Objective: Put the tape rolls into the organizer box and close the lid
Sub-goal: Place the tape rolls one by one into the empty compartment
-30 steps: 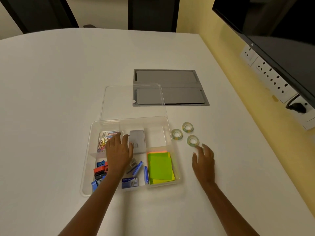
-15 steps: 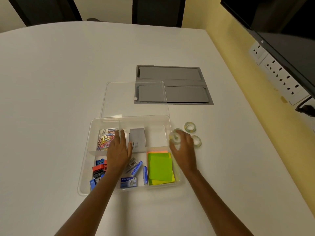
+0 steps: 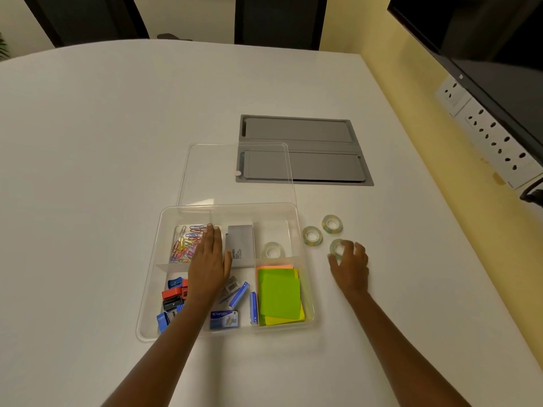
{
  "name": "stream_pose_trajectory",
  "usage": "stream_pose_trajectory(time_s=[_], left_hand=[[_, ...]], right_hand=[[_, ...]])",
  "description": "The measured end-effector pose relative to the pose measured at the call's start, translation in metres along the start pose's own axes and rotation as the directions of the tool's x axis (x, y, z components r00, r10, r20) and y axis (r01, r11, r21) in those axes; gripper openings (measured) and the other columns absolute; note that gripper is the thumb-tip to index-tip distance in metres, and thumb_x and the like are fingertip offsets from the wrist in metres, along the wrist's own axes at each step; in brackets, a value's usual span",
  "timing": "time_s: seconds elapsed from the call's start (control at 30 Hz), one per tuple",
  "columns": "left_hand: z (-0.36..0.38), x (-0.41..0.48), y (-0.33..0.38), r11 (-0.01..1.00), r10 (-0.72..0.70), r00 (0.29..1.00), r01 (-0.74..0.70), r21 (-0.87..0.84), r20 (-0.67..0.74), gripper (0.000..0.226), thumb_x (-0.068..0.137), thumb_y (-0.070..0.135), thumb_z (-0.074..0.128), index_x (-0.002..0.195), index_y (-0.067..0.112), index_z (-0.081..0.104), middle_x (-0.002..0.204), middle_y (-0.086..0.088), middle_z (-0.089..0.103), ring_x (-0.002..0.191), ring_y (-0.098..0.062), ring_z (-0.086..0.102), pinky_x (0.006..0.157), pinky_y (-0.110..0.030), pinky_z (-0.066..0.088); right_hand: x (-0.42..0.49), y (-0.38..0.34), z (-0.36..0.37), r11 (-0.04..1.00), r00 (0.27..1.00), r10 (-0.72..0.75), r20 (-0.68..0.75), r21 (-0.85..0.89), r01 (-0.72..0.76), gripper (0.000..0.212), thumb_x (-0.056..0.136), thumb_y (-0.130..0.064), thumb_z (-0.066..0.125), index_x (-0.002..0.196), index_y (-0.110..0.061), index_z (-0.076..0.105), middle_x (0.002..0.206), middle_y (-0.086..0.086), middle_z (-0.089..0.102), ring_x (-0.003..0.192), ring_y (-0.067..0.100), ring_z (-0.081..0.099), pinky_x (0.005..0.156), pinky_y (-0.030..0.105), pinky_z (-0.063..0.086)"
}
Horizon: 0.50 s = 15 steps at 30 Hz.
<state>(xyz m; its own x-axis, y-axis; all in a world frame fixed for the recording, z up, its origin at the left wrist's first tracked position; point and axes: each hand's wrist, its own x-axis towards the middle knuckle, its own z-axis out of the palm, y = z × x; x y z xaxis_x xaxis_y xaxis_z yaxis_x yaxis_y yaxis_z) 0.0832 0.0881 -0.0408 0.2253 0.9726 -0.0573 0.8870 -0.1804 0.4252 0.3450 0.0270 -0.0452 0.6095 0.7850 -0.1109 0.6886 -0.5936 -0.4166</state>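
Clear box (image 3: 147, 312): my left hand (image 3: 209, 267) rests flat inside, holding nothing. One roll (image 3: 272, 250) has newly landed in its far-right compartment; my right hand (image 3: 349, 264) now curls around the nearest roll (image 3: 335, 248) outside, grip unclear. Two rolls (image 3: 312, 236) and the lid (image 3: 211, 174) wait beyond.

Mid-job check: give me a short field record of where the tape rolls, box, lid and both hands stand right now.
rolls in box: one tape roll, back right compartment of the organizer box
rolls on table: three, right of the box; nearest roll under the right hand's fingertips
lid: off, lying flat behind the box
left hand: flat, resting over the box's middle, holding nothing
right hand: fingers curled around the nearest roll, not lifted
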Motion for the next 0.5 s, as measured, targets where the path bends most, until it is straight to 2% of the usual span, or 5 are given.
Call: stream_pose_trajectory(time_s=[0.07,0.13,0.27,0.4,0.5], left_hand=[[0.001,0.000,-0.001,1.000,-0.004,1.000,0.004,-0.011,-0.003,0.060,0.092,0.036,0.018,0.142,0.005,0.005,0.155,-0.016,0.005,0.144,-0.025,0.005,0.119,-0.036,0.011],[0.001,0.000,-0.002,1.000,-0.002,1.000,0.001,-0.021,-0.011,0.056,0.096,0.031,0.025,0.142,0.005,0.005,0.155,-0.016,0.005,0.144,-0.025,0.006,0.119,-0.037,0.011],[0.001,-0.001,0.000,1.000,-0.001,1.000,0.001,-0.027,-0.011,0.065,0.086,0.037,0.015,0.142,0.005,0.008,0.155,-0.017,0.007,0.144,-0.025,0.007,0.118,-0.037,0.012],[0.001,-0.001,-0.001,1.000,0.004,1.000,-0.004,-0.023,-0.027,0.058,0.093,0.034,0.021,0.142,0.004,0.010,0.155,-0.017,0.010,0.144,-0.026,0.009,0.118,-0.038,0.016],[0.003,-0.001,-0.003,1.000,0.004,0.999,-0.005,-0.031,-0.036,0.054,0.097,0.025,0.032,0.142,0.005,0.010,0.155,-0.016,0.010,0.144,-0.025,0.009,0.118,-0.037,0.016]], right_hand=[[0.001,0.009,0.001,1.000,1.000,-0.019,0.020,-0.013,0.019,0.032,0.087,-0.012,0.062,0.117,-0.001,0.056,0.128,0.022,0.049,0.119,0.038,0.046,0.096,0.045,0.043],[0.001,0.009,-0.002,0.996,0.999,-0.028,-0.017,0.083,0.029,0.021,0.086,0.001,0.057,0.107,0.002,0.061,0.117,0.025,0.055,0.108,0.040,0.052,0.089,0.044,0.046],[0.004,-0.014,-0.011,0.962,0.986,-0.028,-0.164,0.264,0.072,0.017,0.089,0.006,0.048,0.096,0.003,0.063,0.107,0.026,0.059,0.099,0.041,0.057,0.079,0.043,0.050],[0.005,-0.031,-0.003,0.986,0.992,-0.130,-0.002,0.101,0.130,0.029,0.089,-0.006,0.058,0.118,-0.005,0.055,0.128,0.020,0.048,0.116,0.037,0.047,0.090,0.043,0.048],[0.004,-0.024,0.005,0.988,0.987,-0.142,0.074,-0.052,0.146,0.031,0.090,-0.011,0.058,0.120,-0.007,0.053,0.132,0.016,0.046,0.119,0.033,0.044,0.093,0.042,0.047]])
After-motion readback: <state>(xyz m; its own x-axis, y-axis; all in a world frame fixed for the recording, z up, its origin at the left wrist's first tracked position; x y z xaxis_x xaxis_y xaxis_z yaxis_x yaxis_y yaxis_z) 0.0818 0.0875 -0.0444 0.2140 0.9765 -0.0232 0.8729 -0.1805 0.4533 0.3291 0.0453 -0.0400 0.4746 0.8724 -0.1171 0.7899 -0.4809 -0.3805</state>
